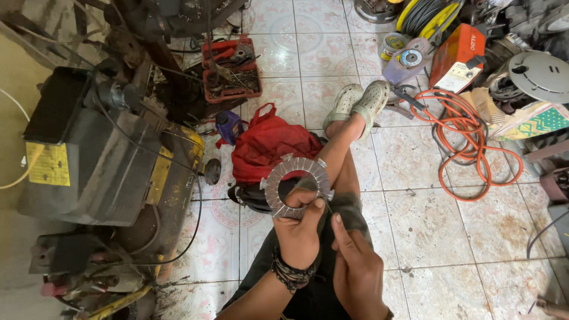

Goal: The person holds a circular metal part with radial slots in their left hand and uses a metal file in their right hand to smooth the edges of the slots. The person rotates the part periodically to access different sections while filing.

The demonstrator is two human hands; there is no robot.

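My left hand (298, 230) grips the lower rim of a flat grey metal ring (294, 168) with small tabs around its outer edge, holding it up over my lap. A dark beaded bracelet circles that wrist. My right hand (355, 261) sits just below and to the right, forefinger pointing up toward the ring's bottom edge, and holds nothing that I can see. My crossed legs stretch ahead, ending in pale clogs (360, 102).
A red cloth bag (269, 146) lies left of my legs beside a purple bottle (229, 126). A large dirty machine (101, 154) fills the left. A red tool tray (232, 68), an orange welder (459, 56) and a coiled orange cable (474, 142) lie on the tiled floor.
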